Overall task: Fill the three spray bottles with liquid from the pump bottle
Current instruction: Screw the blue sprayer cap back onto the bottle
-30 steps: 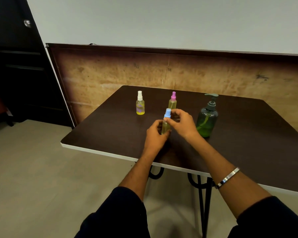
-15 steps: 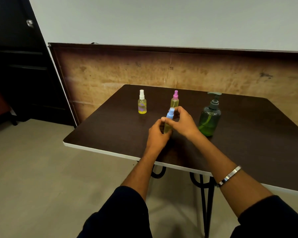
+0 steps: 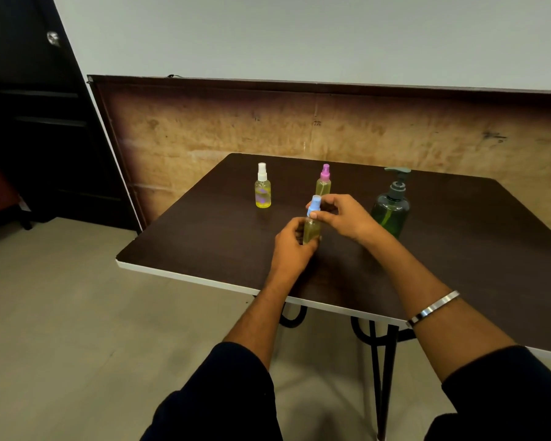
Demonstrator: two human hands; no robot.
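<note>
On the table: dark top [image 3: 204,237], all four bottles standing on it
Left hand [image 3: 291,249]: fingers curled round the body of the blue-capped spray bottle [image 3: 312,229], near the middle of the table
Right hand [image 3: 344,214]: thumb and fingers pinching its blue cap
Behind: white-capped spray bottle [image 3: 262,189] and pink-capped spray bottle [image 3: 324,184], both upright, yellowish liquid inside
Right side: green pump bottle [image 3: 392,208], nobody touching it
</note>
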